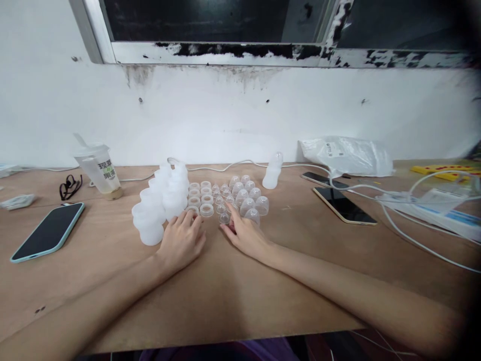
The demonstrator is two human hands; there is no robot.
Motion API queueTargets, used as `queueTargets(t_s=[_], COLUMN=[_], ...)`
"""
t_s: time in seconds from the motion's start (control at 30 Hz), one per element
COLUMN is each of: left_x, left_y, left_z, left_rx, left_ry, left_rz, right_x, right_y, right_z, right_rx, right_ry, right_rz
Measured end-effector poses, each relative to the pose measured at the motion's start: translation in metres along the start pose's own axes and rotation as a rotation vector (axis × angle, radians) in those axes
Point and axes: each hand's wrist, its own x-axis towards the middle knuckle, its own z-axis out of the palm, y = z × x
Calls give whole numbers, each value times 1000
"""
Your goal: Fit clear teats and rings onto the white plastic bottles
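My left hand (182, 238) rests on the table with loosely bent, slightly spread fingers. Its fingertips are at the nearest of the clear plastic rings (206, 209), which stand in two columns. Just left of that hand are rows of frosted white bottle bodies (151, 232). My right hand (246, 234) has its index finger stretched out over the small clear bottle teats (224, 218); whether it touches one I cannot tell. Beyond its knuckles sit several clear dome caps (262, 205), the nearest partly hidden. One assembled baby bottle (272, 173) stands upright farther back.
On the left are a phone (48, 233), black glasses (70, 187) and a drink cup with a straw (99, 170). To the right lie two more phones, including a gold-edged one (343, 205), white cables, a power strip (436, 208) and a plastic bag (347, 155) by the wall.
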Motion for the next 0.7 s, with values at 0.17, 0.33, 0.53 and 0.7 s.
queueTargets(t_s=[0.17,0.33,0.53,0.7], left_x=[-1,-1,0,0], left_y=[5,5,-3,-4], left_z=[8,5,11,17], left_rx=[-126,-238,-286,-659], left_ry=[-122,-87,-102,-74], left_rz=[111,226,81,-106], right_x=[4,-1,-5,-10], right_y=[1,0,-2,-4], right_z=[2,-2,-4,-8], right_rx=[21,145,-73,-239], right_ry=[28,96,-2,-34], right_rz=[-37,-116,-184,-225])
